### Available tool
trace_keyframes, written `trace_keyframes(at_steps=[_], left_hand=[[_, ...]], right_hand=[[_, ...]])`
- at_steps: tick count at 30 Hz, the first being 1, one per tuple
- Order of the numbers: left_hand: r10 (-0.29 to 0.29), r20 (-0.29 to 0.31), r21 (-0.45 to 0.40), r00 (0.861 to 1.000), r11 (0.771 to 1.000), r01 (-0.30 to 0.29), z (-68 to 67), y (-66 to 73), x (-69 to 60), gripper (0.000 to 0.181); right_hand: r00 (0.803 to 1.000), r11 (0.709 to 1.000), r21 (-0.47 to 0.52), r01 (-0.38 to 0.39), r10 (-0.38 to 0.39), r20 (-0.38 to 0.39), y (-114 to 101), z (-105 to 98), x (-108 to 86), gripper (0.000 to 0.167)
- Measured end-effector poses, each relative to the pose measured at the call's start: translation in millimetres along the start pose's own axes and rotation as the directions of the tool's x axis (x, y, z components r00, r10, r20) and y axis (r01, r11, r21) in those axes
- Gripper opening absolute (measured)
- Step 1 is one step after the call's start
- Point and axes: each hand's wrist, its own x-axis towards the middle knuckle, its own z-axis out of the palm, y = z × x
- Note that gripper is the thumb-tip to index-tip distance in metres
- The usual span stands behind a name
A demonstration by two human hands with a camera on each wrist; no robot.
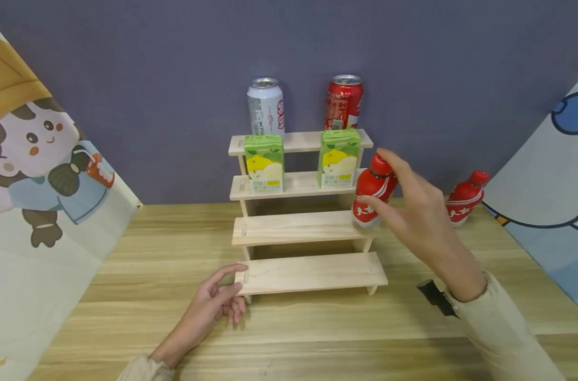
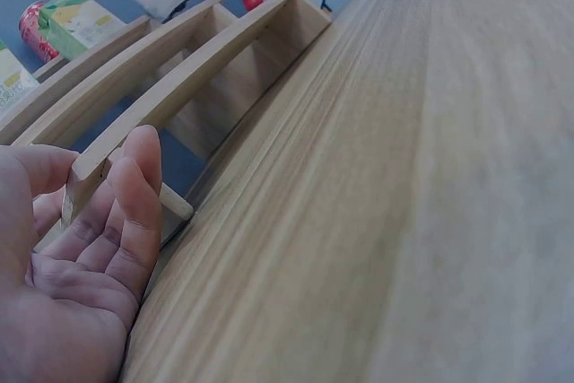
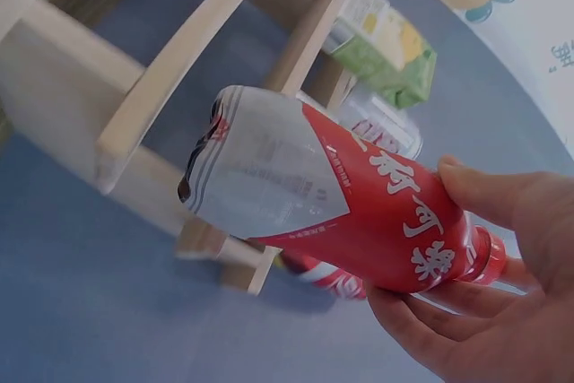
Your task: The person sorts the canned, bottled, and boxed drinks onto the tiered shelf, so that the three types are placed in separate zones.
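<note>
A red-capped cola bottle (image 1: 372, 191) with a red and white label is gripped by my right hand (image 1: 419, 214), thumb on one side and fingers on the other. Its base is over the right end of the second step from the bottom; in the right wrist view the bottle (image 3: 332, 190) appears raised off the wood. The four-tier wooden stand (image 1: 293, 228) is in the middle of the table. With thumb and fingers, my left hand (image 1: 212, 299) pinches the left end of its lowest step (image 2: 148, 100). Some of those fingers curl under the board.
The top tier bears a white can (image 1: 266, 108) and a red can (image 1: 344, 103). Two green juice boxes (image 1: 265, 164) stand one tier lower. A second red bottle (image 1: 467, 197) is on the table at the right, near the printed side panel (image 1: 555, 153). A dark wall rises behind.
</note>
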Motion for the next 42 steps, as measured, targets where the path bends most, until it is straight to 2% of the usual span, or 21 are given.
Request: trace_keyframes(at_steps=[6,18,24,35,42], left_hand=[[0.010,0.000,0.002,1.000,1.000,-0.010,-0.2,-0.6,1.2,0.046],[0.007,0.003,-0.002,1.000,1.000,-0.007,-0.7,0.4,1.7,0.046],[0.005,0.012,-0.009,1.000,1.000,-0.005,-0.5,0.6,2.5,0.046],[-0.008,0.002,-0.014,1.000,1.000,0.008,1.4,0.3,2.9,0.046],[-0.012,-0.003,-0.019,1.000,1.000,0.012,0.7,0.9,0.9,0.047]], right_hand=[[0.999,0.998,0.063,0.022,-0.024,0.024,-14.1,10.3,8.9,0.085],[0.994,0.984,0.176,0.020,-0.038,0.099,-45.1,34.4,22.7,0.082],[0.994,0.973,0.229,0.030,-0.054,0.098,-58.4,47.6,29.3,0.078],[0.991,0.955,0.287,0.073,-0.101,0.083,-69.1,76.7,33.9,0.074],[0.994,0.945,0.326,0.018,-0.053,0.099,-74.1,90.7,33.6,0.075]])
